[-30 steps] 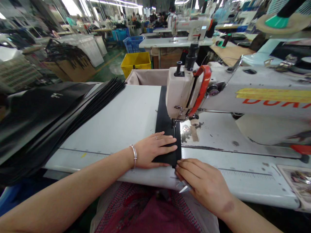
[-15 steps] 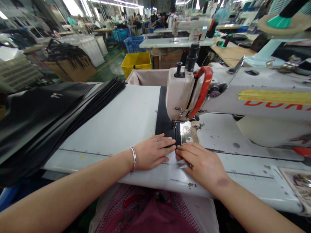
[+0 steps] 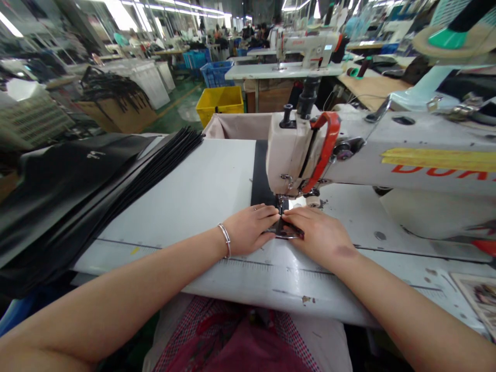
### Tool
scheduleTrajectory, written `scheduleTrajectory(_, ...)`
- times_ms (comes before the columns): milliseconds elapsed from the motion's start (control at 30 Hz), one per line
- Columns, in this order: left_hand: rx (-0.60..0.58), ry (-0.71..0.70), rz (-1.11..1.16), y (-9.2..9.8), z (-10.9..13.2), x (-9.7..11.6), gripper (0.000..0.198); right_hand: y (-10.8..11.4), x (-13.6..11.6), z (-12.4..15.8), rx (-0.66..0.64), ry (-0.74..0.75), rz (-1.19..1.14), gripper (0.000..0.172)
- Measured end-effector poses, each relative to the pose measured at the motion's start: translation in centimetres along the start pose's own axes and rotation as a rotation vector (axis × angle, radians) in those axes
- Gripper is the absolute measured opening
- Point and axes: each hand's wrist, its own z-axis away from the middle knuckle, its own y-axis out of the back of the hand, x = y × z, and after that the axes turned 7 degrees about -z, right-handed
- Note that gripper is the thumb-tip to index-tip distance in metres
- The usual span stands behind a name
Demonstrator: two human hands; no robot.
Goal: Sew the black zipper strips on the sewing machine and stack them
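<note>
A long black leather-like strip [image 3: 261,173] runs under the presser foot [image 3: 280,200] of a white sewing machine [image 3: 289,150]. My left hand [image 3: 250,227], a bangle at its wrist, lies flat on the strip's near end with fingers stretched toward the foot. Close to the needle, my right hand [image 3: 315,230] has its fingers bent together at the strip's right edge. Both sets of fingertips almost meet just in front of the foot. Below them shows a shiny, dark metal edge [image 3: 287,236], partly covered by my right hand; its kind is unclear.
Black panels [image 3: 77,181] lie stacked on the left of the white table [image 3: 217,181]. Beyond the table's far edge stand a fabric-lined bin [image 3: 240,126] and a yellow crate [image 3: 220,101]. A thread cone [image 3: 449,37] sits at the upper right. Other machines and people fill the background.
Both hands have moved forward, away from my body, toward the presser foot. The strip's near end has advanced with them, and less of it shows in front of the needle.
</note>
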Motion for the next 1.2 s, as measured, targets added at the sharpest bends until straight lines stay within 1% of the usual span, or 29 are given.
scheduleTrajectory(200,-0.001,0.075,0.064,-0.1,-0.8,-0.6,0.037,-0.2,0.7,-1.2,-0.048,-0.087,0.064,0.034)
scheduleTrajectory(400,0.014,0.087,0.087,-0.2,-0.9,-0.7,0.034,-0.3,0.7,-1.4,-0.035,-0.123,0.078,0.034)
scheduleTrajectory(533,0.033,0.088,0.081,-0.3,-0.8,-0.6,0.033,-0.7,0.8,-1.2,-0.012,-0.103,0.068,0.034)
scheduleTrajectory(633,0.041,0.082,0.082,-0.4,-0.8,-0.6,0.032,-1.4,1.3,-0.9,0.022,-0.055,0.046,0.034)
scheduleTrajectory(867,0.019,0.063,0.024,-0.7,-0.7,-0.8,0.035,-3.8,4.0,-0.7,0.063,0.029,0.038,0.038)
scheduleTrajectory(1000,0.006,0.044,-0.036,-1.1,-0.8,-0.6,0.042,-4.6,4.8,-0.6,0.062,0.024,0.052,0.045)
scheduleTrajectory(1067,-0.018,0.048,-0.066,-0.7,-0.1,-1.5,0.042,-4.9,4.9,-0.3,0.071,0.017,0.059,0.048)
scheduleTrajectory(1100,-0.027,0.077,-0.083,-0.1,0.7,-2.4,0.039,-4.9,4.8,-0.2,0.080,0.016,0.063,0.049)
scheduleTrajectory(1133,-0.027,0.136,-0.106,0.8,1.7,-3.6,0.034,-5.0,4.7,0.0,0.091,0.017,0.068,0.050)
scheduleTrajectory(1200,0.007,0.330,-0.171,3.8,4.8,-6.6,0.025,-5.0,4.4,0.1,0.113,0.016,0.080,0.052)
